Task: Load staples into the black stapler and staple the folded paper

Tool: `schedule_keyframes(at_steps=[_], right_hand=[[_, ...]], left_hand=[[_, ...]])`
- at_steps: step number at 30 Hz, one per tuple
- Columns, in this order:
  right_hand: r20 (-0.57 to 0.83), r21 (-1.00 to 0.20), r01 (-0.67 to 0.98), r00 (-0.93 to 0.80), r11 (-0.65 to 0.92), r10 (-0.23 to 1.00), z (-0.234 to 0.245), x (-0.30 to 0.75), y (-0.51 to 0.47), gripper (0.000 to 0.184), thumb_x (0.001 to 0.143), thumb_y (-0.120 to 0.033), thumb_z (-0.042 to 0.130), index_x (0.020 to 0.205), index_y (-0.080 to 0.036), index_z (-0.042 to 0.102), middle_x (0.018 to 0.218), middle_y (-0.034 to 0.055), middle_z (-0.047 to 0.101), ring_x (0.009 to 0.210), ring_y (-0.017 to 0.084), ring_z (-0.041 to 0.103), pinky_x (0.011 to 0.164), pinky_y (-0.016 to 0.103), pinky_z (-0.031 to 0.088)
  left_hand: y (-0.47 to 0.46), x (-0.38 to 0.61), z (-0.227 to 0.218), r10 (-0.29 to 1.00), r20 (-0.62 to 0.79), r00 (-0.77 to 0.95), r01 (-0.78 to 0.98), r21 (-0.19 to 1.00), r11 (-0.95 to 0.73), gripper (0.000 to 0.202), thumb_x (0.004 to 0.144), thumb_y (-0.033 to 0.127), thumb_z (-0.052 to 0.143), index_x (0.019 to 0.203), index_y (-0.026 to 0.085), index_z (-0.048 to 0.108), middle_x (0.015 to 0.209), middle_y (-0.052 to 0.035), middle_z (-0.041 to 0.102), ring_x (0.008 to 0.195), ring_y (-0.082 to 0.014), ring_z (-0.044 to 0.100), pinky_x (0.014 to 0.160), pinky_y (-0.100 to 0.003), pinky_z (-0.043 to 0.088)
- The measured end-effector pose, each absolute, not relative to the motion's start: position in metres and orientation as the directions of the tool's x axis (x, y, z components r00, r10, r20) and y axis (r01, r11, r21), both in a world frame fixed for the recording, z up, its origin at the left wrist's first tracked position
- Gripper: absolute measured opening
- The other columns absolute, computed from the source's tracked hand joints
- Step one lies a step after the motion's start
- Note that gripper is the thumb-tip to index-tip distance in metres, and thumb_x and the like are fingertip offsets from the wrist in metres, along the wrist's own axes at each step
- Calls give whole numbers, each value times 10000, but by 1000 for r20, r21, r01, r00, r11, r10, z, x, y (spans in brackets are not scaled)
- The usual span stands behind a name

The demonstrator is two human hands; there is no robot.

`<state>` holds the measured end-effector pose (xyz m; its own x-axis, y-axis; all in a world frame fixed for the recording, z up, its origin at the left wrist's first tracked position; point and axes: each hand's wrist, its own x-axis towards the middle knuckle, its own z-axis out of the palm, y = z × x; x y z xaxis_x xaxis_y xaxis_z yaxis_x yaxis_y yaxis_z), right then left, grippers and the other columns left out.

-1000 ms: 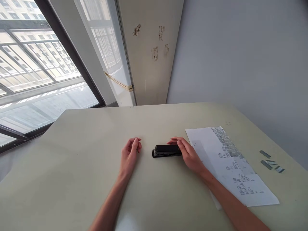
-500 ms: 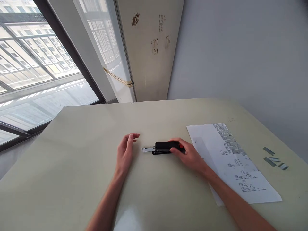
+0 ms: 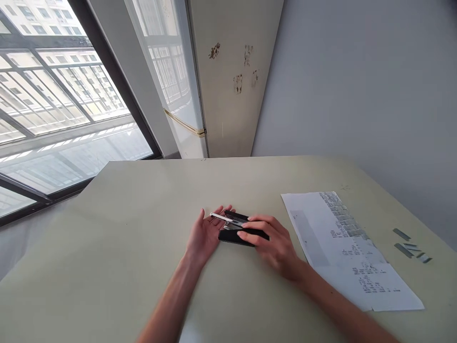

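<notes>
A black stapler (image 3: 235, 237) is tipped on its side above the middle of the table, its metal staple tray sticking out past the body toward the left. My right hand (image 3: 273, 240) grips its right end, fingers wrapped over the body. Palm up, my left hand (image 3: 207, 237) lies under the tray's tip with its fingers spread. Whether the left fingers touch the stapler I cannot tell, as its front end covers part of them.
Right of my hands a printed sheet of paper (image 3: 342, 276) lies on the table (image 3: 107, 267). Several staple strips (image 3: 403, 250) are scattered beyond it, near the right edge. A fridge (image 3: 228, 119), a wall (image 3: 357, 85) and a window (image 3: 64, 85) stand behind.
My right hand has turned the stapler from upright onto its side. My left hand has moved right, turned palm up and opened beneath the stapler's front. The view has shifted slightly.
</notes>
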<state>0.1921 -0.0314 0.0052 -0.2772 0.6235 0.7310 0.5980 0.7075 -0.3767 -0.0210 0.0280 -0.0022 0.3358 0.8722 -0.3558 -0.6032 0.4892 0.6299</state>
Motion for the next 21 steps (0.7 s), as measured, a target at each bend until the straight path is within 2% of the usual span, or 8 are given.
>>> schedule_keyframes(at_steps=[5, 10, 12, 14, 17, 19, 21], right_hand=[[721, -243, 625, -396, 742, 569, 7, 182, -33, 457, 972, -74, 642, 1286, -400, 703, 1141, 5, 789, 1127, 232, 712, 940, 392, 564], [752, -103, 648, -446, 755, 485, 15, 182, -29, 404, 973, -67, 654, 1267, -337, 712, 1132, 19, 801, 1120, 201, 707, 922, 375, 536], [748, -86, 639, -465, 765, 473, 19, 185, -27, 408, 970, -62, 653, 1271, -330, 714, 1133, 25, 800, 1125, 202, 704, 921, 377, 532], [746, -126, 633, -447, 764, 493, 25, 189, -26, 445, 973, -51, 632, 1290, -354, 706, 1153, 21, 792, 1135, 210, 699, 921, 391, 535], [747, -268, 638, -335, 722, 574, 31, 195, -23, 507, 971, -29, 597, 1298, -403, 699, 1175, 15, 769, 1157, 234, 673, 943, 441, 549], [730, -387, 628, -239, 675, 640, 34, 197, -22, 499, 965, -34, 607, 1276, -412, 708, 1170, 21, 751, 1167, 247, 653, 928, 454, 571], [693, -504, 602, -146, 619, 706, 36, 197, -20, 461, 950, -56, 652, 1243, -404, 722, 1158, 30, 735, 1165, 253, 640, 888, 440, 596]], left_hand=[[30, -31, 1, 867, -349, 356, -664, 558, 498, 315, 1030, 324, 484, 1086, 126, 722, 1452, -164, 632, 1419, -288, 549, 1188, -448, 453], [30, -32, 4, 858, -389, 335, -708, 497, 502, 243, 995, 215, 514, 1032, 121, 736, 1316, -139, 714, 1359, -250, 607, 1142, -372, 507], [31, -31, 5, 855, -407, 321, -705, 500, 503, 246, 994, 191, 502, 996, 115, 737, 1260, -147, 731, 1291, -246, 656, 1107, -371, 530], [32, -30, 5, 857, -420, 299, -704, 509, 495, 269, 999, 186, 484, 911, 122, 730, 1185, -151, 747, 1187, -239, 709, 1061, -369, 554], [33, -29, 2, 870, -415, 268, -710, 526, 469, 287, 1000, 196, 501, 803, 141, 703, 996, -116, 757, 972, -198, 750, 932, -331, 595], [32, -28, -1, 886, -397, 241, -714, 545, 439, 271, 1001, 209, 537, 792, 146, 698, 816, -56, 715, 758, -139, 713, 770, -271, 600], [29, -28, -3, 904, -373, 210, -720, 566, 401, 237, 1003, 225, 579, 819, 150, 707, 653, 17, 609, 555, -78, 588, 586, -208, 537]])
